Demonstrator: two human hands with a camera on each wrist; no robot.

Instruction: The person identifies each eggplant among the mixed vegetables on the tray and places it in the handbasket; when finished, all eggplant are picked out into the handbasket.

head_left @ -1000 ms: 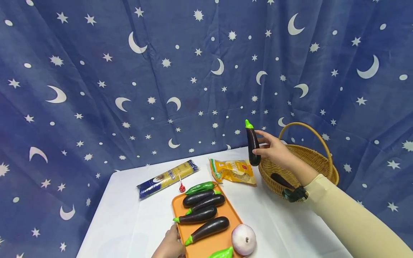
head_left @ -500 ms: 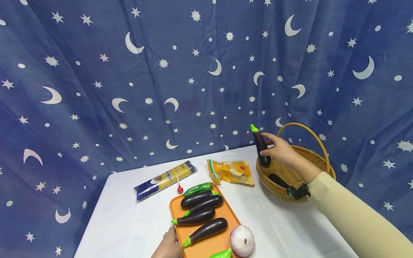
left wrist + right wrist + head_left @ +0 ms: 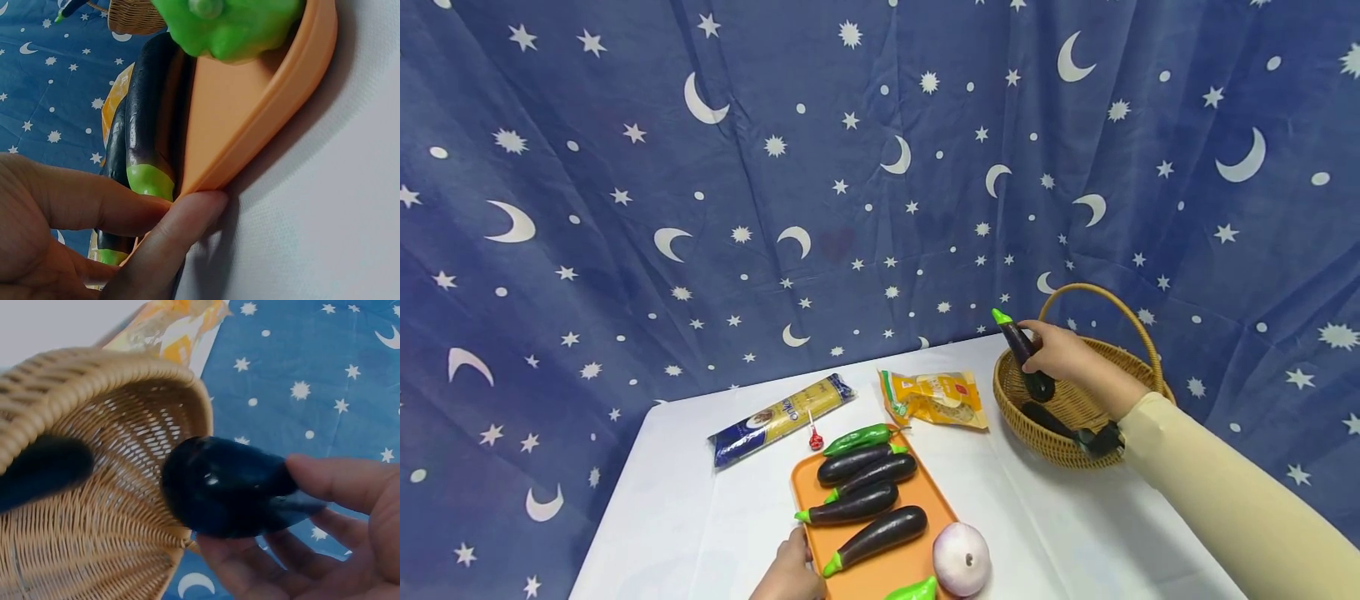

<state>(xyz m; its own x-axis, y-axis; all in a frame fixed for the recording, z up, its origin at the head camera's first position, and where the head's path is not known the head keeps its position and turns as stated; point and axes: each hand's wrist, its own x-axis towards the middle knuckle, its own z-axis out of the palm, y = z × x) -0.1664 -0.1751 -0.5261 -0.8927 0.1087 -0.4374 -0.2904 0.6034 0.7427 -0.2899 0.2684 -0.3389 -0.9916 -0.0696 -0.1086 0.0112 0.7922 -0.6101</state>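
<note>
My right hand (image 3: 1060, 357) grips a dark purple eggplant (image 3: 1017, 343) with a bright green cap, tilted cap-up over the left side of the wicker basket (image 3: 1030, 433). In the right wrist view the eggplant's rounded end (image 3: 219, 487) is at the basket's mouth. Another eggplant (image 3: 1047, 418) lies inside the basket. My left hand (image 3: 792, 568) pinches the left rim of the orange tray (image 3: 936, 492); in the left wrist view, thumb and finger meet on that rim. Several eggplants (image 3: 883, 533), a green chili pepper (image 3: 859, 439) and a green bell pepper (image 3: 231, 25) are on the tray.
A white-and-purple onion (image 3: 962, 558) sits at the tray's right edge. Behind the tray lie a red lollipop (image 3: 816, 440), a blue-and-yellow pasta packet (image 3: 781, 419) and an orange food bag (image 3: 936, 400). The basket's tall handle (image 3: 1138, 321) arches up behind my right hand.
My right hand has moved right and down with the eggplant, from left of the basket to over its opening. The eggplant leans more. My left hand stays at the tray rim.
</note>
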